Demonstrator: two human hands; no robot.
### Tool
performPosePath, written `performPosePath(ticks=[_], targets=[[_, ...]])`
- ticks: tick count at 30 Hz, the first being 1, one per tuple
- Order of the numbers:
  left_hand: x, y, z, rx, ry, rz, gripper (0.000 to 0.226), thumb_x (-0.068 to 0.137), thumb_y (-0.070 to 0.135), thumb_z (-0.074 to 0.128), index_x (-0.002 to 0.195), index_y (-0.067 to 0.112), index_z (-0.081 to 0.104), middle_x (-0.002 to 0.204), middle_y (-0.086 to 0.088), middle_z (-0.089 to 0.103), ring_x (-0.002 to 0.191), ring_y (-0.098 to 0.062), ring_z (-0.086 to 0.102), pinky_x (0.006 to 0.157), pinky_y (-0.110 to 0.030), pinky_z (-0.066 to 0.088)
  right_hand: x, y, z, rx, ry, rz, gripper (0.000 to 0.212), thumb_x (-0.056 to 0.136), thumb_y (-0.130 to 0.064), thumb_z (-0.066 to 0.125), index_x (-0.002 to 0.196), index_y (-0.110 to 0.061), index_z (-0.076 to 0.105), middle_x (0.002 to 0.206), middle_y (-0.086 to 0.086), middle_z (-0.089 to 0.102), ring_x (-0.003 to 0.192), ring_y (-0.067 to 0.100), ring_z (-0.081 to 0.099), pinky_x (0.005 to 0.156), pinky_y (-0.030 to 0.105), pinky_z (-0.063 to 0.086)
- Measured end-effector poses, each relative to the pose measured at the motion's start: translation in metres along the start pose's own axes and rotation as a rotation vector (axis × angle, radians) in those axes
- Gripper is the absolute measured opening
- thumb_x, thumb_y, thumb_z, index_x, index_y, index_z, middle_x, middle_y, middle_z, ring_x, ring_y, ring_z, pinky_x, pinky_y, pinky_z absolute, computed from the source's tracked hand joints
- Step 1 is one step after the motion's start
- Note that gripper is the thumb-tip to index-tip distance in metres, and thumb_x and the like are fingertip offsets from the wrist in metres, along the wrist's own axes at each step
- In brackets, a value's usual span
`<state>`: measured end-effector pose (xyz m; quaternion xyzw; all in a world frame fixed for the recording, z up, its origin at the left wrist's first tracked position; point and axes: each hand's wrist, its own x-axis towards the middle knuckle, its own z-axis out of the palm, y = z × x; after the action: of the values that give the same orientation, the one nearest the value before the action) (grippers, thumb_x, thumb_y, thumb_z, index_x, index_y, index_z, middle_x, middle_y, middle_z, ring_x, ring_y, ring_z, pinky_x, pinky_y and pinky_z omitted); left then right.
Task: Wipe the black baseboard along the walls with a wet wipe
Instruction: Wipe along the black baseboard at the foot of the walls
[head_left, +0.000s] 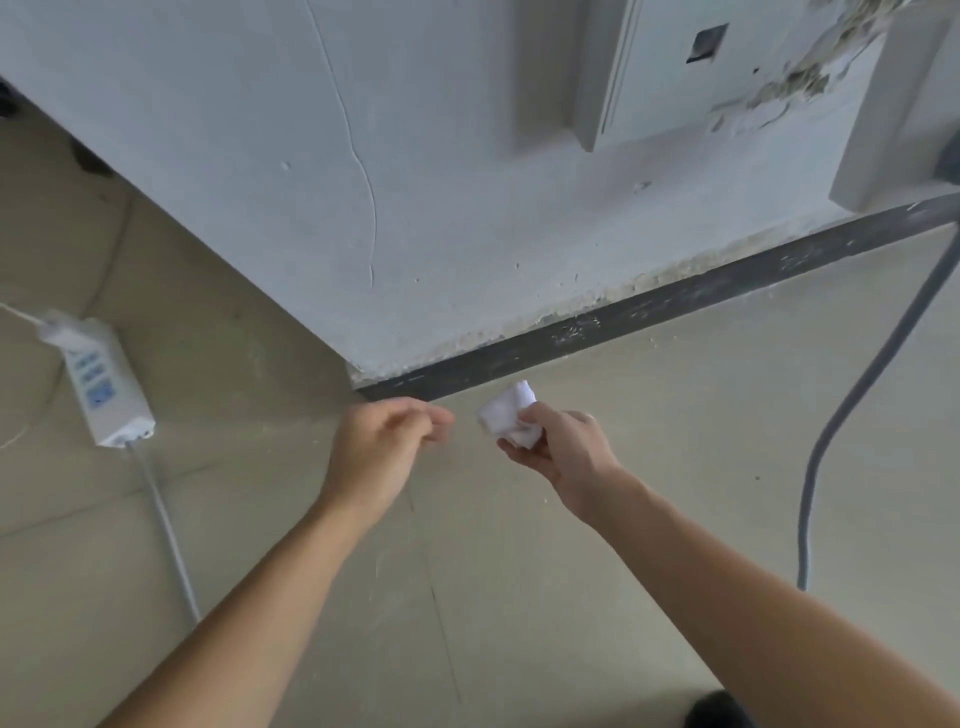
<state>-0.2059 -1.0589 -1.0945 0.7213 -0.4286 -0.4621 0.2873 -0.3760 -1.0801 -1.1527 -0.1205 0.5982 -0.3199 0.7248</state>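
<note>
Right hand (558, 449) pinches a soft, limp wipe (509, 413) just short of the baseboard (623, 325); left hand (387, 441) loosely curled, empty beside it

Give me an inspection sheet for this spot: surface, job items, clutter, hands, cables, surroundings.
Surface: beige tiled floor, dusty, with crumbs near the wall.
Job's things: black baseboard, speckled with white marks; wet wipe, bunched, not touching the baseboard.
Clutter: nothing seen beyond the debris.
Hands: right hand has the wipe in its grip; left hand holds nothing, fingers loosely curled.
Cables: white power strip on the floor at left with its cord; grey hose or cable at right.
Surroundings: white wall, cracked, plaster crumbling at upper right.
</note>
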Motion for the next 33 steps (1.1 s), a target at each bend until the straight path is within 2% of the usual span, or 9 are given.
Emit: performPosePath(ticks=[3, 7, 9, 11, 18, 23, 27, 30, 33], targets=[[0.012, -0.015, -0.046, 0.023, 0.427, 0.022, 0.013, 0.081, 0.011, 0.056, 0.084, 0.018, 0.066, 0.081, 0.007, 0.068, 0.092, -0.024, 0.065, 0.073, -0.032, 0.046, 0.009, 0.010, 0.016, 0.011, -0.086, 0.090, 0.020, 0.090, -0.007, 0.050, 0.099, 0.009, 0.058, 0.091, 0.021, 0.059, 0.077, 0.031, 0.063, 0.078, 0.032, 0.058], [0.027, -0.012, -0.062, 0.422, 0.213, 0.202, 0.027, 0.092, 0.019, 0.055, 0.119, 0.020, 0.059, 0.117, 0.015, 0.056, 0.105, -0.008, 0.053, 0.084, -0.030, 0.045, 0.016, 0.035, 0.052, -0.040, -0.222, 0.201, 0.018, 0.094, -0.012, 0.049, 0.098, 0.002, 0.059, 0.093, 0.021, 0.061, 0.074, 0.028, 0.064, 0.065, 0.027, 0.056], [0.032, -0.006, -0.054, 0.594, 0.138, 0.287, 0.018, 0.094, 0.024, 0.050, 0.096, 0.010, 0.062, 0.085, 0.006, 0.059, 0.077, -0.017, 0.051, 0.070, -0.031, 0.042, 0.018, 0.045, 0.070, -0.020, -0.280, 0.235, 0.017, 0.094, -0.012, 0.047, 0.091, -0.002, 0.060, 0.095, 0.020, 0.061, 0.075, 0.027, 0.063, 0.065, 0.027, 0.055], [0.035, -0.002, -0.053, 0.664, 0.131, 0.228, 0.031, 0.096, 0.026, 0.046, 0.075, 0.004, 0.051, 0.057, -0.001, 0.037, 0.058, -0.023, 0.035, 0.055, -0.032, 0.030, 0.021, 0.051, 0.085, 0.043, -0.312, 0.235, 0.020, 0.095, -0.010, 0.045, 0.086, -0.005, 0.062, 0.097, 0.020, 0.060, 0.079, 0.027, 0.061, 0.068, 0.026, 0.056], [0.038, 0.009, -0.061, 0.569, 0.062, 0.055, 0.037, 0.095, 0.034, 0.046, 0.071, 0.005, 0.052, 0.061, -0.004, 0.029, 0.060, -0.019, 0.027, 0.057, -0.031, 0.023, 0.032, 0.047, 0.121, 0.217, -0.185, 0.188, 0.027, 0.088, 0.000, 0.050, 0.066, -0.007, 0.064, 0.071, 0.008, 0.053, 0.079, 0.021, 0.053, 0.084, 0.027, 0.056], [0.035, 0.017, -0.061, 0.506, 0.044, -0.022, 0.040, 0.092, 0.046, 0.045, 0.079, 0.009, 0.047, 0.072, -0.001, 0.036, 0.070, -0.017, 0.030, 0.061, -0.032, 0.029, 0.025, 0.031, 0.114, 0.446, -0.308, 0.230, 0.022, 0.091, 0.007, 0.038, 0.077, -0.001, 0.053, 0.094, 0.018, 0.060, 0.090, 0.028, 0.058, 0.088, 0.030, 0.053], [0.031, 0.023, -0.058, 0.527, 0.047, -0.052, 0.038, 0.093, 0.048, 0.040, 0.080, 0.015, 0.051, 0.075, -0.005, 0.039, 0.072, -0.019, 0.034, 0.060, -0.030, 0.031, 0.020, 0.021, 0.089, 0.665, -0.333, 0.256, 0.015, 0.092, 0.006, 0.040, 0.087, 0.005, 0.055, 0.085, 0.020, 0.066, 0.066, 0.028, 0.069, 0.068, 0.027, 0.059], [0.029, 0.028, -0.055, 0.543, 0.051, -0.074, 0.042, 0.094, 0.046, 0.039, 0.071, 0.010, 0.033, 0.066, -0.004, 0.027, 0.062, -0.021, 0.027, 0.057, -0.035, 0.024, 0.022, 0.020, 0.065, 0.775, -0.245, 0.238, 0.019, 0.088, -0.004, 0.042, 0.088, 0.006, 0.059, 0.077, 0.019, 0.065, 0.058, 0.025, 0.066, 0.056, 0.024, 0.057], [0.029, 0.031, -0.055, 0.577, 0.066, -0.066, 0.046, 0.094, 0.043, 0.038, 0.074, 0.002, 0.032, 0.067, -0.006, 0.025, 0.065, -0.021, 0.024, 0.060, -0.035, 0.023, 0.024, 0.038, 0.073, 0.490, -0.248, 0.304, 0.023, 0.086, -0.009, 0.039, 0.093, 0.001, 0.059, 0.070, 0.013, 0.063, 0.055, 0.021, 0.063, 0.051, 0.021, 0.053]])
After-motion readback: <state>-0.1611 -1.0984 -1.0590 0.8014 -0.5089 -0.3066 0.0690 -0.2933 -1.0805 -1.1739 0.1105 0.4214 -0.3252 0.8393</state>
